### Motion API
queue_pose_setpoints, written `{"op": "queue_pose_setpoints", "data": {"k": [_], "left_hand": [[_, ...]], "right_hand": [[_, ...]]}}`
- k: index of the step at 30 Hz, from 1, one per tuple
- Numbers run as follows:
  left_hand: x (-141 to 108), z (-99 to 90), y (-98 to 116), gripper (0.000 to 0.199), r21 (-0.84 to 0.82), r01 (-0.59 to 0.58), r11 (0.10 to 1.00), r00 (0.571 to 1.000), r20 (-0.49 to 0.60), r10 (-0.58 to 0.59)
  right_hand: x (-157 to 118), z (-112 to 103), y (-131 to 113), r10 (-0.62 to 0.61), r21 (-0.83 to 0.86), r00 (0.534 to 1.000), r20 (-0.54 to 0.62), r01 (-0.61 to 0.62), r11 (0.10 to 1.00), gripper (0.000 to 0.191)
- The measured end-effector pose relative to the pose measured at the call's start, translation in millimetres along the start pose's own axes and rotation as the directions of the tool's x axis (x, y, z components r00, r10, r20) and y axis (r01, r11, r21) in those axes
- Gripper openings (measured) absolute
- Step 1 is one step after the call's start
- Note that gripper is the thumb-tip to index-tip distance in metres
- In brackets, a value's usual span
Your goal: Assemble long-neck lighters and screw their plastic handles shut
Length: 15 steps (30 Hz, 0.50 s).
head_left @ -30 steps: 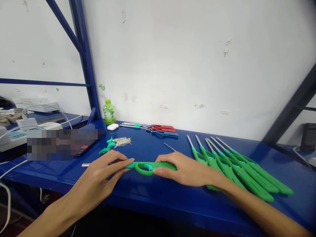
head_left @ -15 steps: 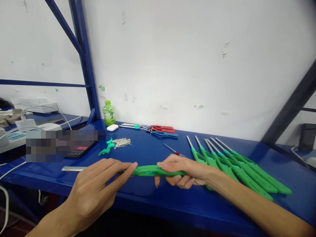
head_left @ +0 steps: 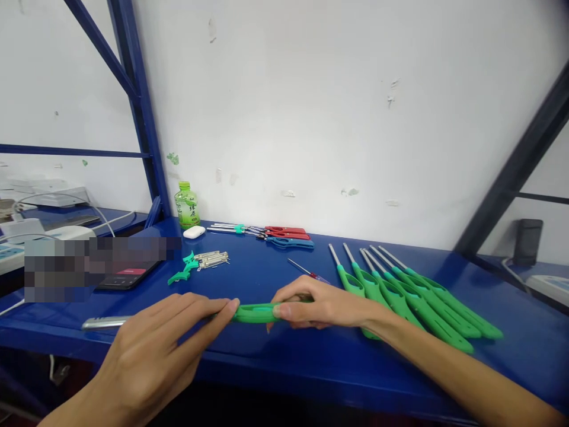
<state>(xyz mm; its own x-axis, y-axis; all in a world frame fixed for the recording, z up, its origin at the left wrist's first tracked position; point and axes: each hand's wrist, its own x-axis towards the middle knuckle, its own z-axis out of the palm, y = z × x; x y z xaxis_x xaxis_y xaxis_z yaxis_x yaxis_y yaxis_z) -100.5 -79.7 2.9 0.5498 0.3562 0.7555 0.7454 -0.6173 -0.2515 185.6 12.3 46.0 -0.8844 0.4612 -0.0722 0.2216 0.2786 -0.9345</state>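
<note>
A green long-nosed lighter (head_left: pixel 255 314) lies level between my two hands, above the front of the blue table. Thumb and fingers of my left hand (head_left: pixel 155 341) pinch it at the front of the handle. Beyond that hand, a silver metal tube (head_left: pixel 104 322) sticks out to the left; its join to the handle is hidden by my fingers. My right hand (head_left: pixel 317 305) is closed around the back of the handle, thumb on its near side, covering the rear end. Several green lighters (head_left: pixel 418 299) with silver tubes lie side by side to the right.
Behind my right hand lies a thin screwdriver (head_left: pixel 299 265). Farther back are red lighters (head_left: pixel 287 231) and a blue lighter (head_left: pixel 288 243). Small metal and teal parts (head_left: pixel 191 264), a white case (head_left: pixel 194 232), a green bottle (head_left: pixel 187 207) and a phone (head_left: pixel 128 276) occupy the left.
The view has shifted slightly, so the table's things sit farther left. My right hand now covers the handle's rear end, which showed before. More of the metal tube extends left.
</note>
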Motion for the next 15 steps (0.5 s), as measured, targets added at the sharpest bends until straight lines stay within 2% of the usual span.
{"op": "queue_pose_setpoints", "data": {"k": [3,6,9,12,15], "left_hand": [[3,12.7,2,0.037,-0.031,0.121,0.992,0.993,-0.013,-0.121],[7,20.8,4,0.041,-0.098,0.271,0.957,0.959,0.109,-0.261],[6,22.3,1,0.033,-0.195,0.372,0.908,0.916,0.237,-0.324],[4,20.6,-3,0.019,-0.245,0.374,0.894,0.918,0.231,-0.321],[4,19.5,-2,0.017,-0.200,0.346,0.917,0.928,0.219,-0.302]], "right_hand": [[1,1,-6,-0.119,-0.297,0.976,-0.184,0.060,0.953,0.039],[1,6,-5,-0.243,-0.535,0.924,-0.297,0.049,0.843,0.031],[2,12,1,-0.330,-0.660,0.897,-0.293,0.060,0.749,0.032],[3,13,6,-0.338,-0.703,0.906,-0.255,0.066,0.708,0.028],[3,13,10,-0.342,-0.752,0.915,-0.215,0.069,0.656,0.028]]}}
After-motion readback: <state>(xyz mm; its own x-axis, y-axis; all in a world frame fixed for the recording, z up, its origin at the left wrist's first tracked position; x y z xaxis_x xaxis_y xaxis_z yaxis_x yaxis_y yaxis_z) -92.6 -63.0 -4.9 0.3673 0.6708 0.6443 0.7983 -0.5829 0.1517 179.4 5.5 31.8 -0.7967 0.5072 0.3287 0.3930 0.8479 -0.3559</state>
